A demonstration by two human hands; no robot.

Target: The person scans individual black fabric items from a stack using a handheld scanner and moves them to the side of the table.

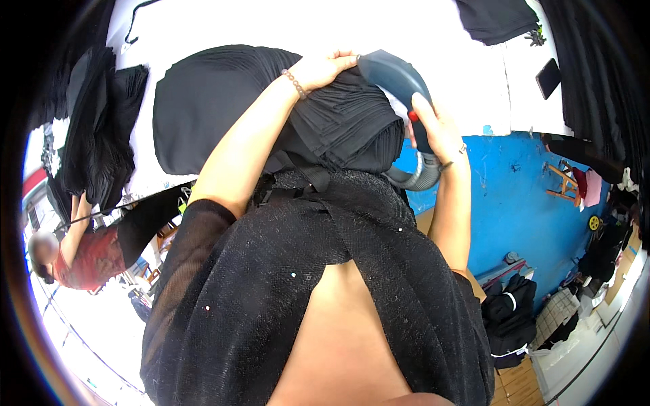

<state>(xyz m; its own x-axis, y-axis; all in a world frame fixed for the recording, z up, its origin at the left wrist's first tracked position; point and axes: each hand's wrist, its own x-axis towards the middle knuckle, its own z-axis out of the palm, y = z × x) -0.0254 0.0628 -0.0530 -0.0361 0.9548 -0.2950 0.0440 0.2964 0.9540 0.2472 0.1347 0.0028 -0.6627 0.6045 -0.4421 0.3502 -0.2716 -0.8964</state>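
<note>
My right hand (439, 132) is wrapped round the dark handle of a vacuum hose nozzle (398, 73), with the thumb beside a red button. The nozzle is blue-grey, curved and wider toward its far end. A ribbed grey hose (423, 174) bends down from the handle toward my waist. My left hand (328, 70), with a bead bracelet on the wrist, has its fingers pinched together at the nozzle's far tip; what lies between them is too small to make out. Below both hands, a thick stack of black fabric pieces (352, 125) is fanned out on the white table (379, 24).
Black fabric (497, 19) and a phone (548, 78) lie at the table's right. More black pieces (101, 128) hang at the left, where another person in red (95, 257) works. A blue floor (508, 196) lies to the right, with a wooden stool (563, 184) and dark clothes (509, 314).
</note>
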